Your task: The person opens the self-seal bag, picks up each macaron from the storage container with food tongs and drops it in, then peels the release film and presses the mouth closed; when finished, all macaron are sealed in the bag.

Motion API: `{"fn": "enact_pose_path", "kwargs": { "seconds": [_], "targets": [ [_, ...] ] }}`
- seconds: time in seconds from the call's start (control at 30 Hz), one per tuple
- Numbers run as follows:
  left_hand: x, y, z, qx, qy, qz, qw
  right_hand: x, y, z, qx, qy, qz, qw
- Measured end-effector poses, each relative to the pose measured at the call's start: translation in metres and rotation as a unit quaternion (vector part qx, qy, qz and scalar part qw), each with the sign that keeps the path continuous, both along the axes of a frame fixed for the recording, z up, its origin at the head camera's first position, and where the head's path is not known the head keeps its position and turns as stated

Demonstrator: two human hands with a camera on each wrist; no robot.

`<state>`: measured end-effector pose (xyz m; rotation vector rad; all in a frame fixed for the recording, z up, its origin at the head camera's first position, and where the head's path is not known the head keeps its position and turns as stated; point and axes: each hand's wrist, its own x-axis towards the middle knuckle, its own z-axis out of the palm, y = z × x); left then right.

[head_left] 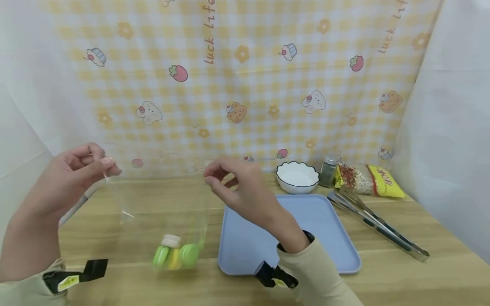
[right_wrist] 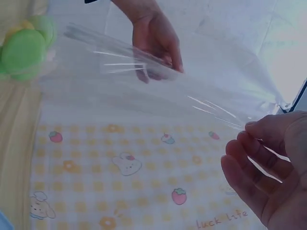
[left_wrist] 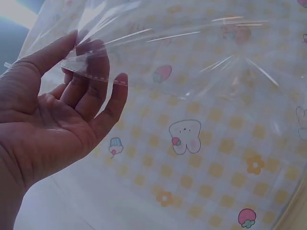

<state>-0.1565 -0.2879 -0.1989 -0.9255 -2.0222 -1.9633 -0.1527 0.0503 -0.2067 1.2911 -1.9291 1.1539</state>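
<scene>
Between my two hands hangs a clear plastic bag [head_left: 153, 212], its upper corners held apart. My left hand [head_left: 72, 176] pinches the top left corner between thumb and fingers; the left wrist view shows the film [left_wrist: 192, 62] running out from that pinch. With thumb and forefinger, my right hand [head_left: 241, 189] grips the opposite top corner, also seen in the right wrist view. Several macarons lie bunched at the bag's bottom: a white macaron [head_left: 171, 241], green macarons [head_left: 189, 255] and a yellow macaron [head_left: 174, 259].
A blue tray [head_left: 314, 229] lies on the wooden table [head_left: 383, 276] at right. Behind it stand a white scalloped bowl [head_left: 297, 176], a glass jar [head_left: 328, 172] and a yellow food packet [head_left: 384, 182]. Metal tongs [head_left: 383, 229] lie beside the tray. A checked cloth [head_left: 245, 85] hangs behind.
</scene>
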Motion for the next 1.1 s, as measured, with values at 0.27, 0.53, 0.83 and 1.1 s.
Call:
{"fn": "enact_pose_path", "kwargs": {
  "seconds": [0.27, 0.53, 0.83, 1.1],
  "targets": [
    [0.000, -0.023, -0.002, 0.091, 0.013, -0.081, 0.9925, -0.012, -0.003, -0.007, 0.046, -0.004, -0.024, 0.9987],
    [0.003, -0.018, 0.006, 0.040, -0.004, -0.007, 0.9992, -0.015, 0.003, -0.009, 0.028, -0.052, -0.039, 0.9975],
    [0.009, -0.014, 0.009, -0.042, -0.026, 0.123, 0.9912, -0.014, 0.010, -0.006, -0.001, -0.087, -0.037, 0.9955],
    [0.009, -0.002, 0.010, -0.011, 0.016, 0.109, 0.9938, -0.017, 0.014, -0.006, 0.000, -0.070, -0.055, 0.9960]
  ]
}}
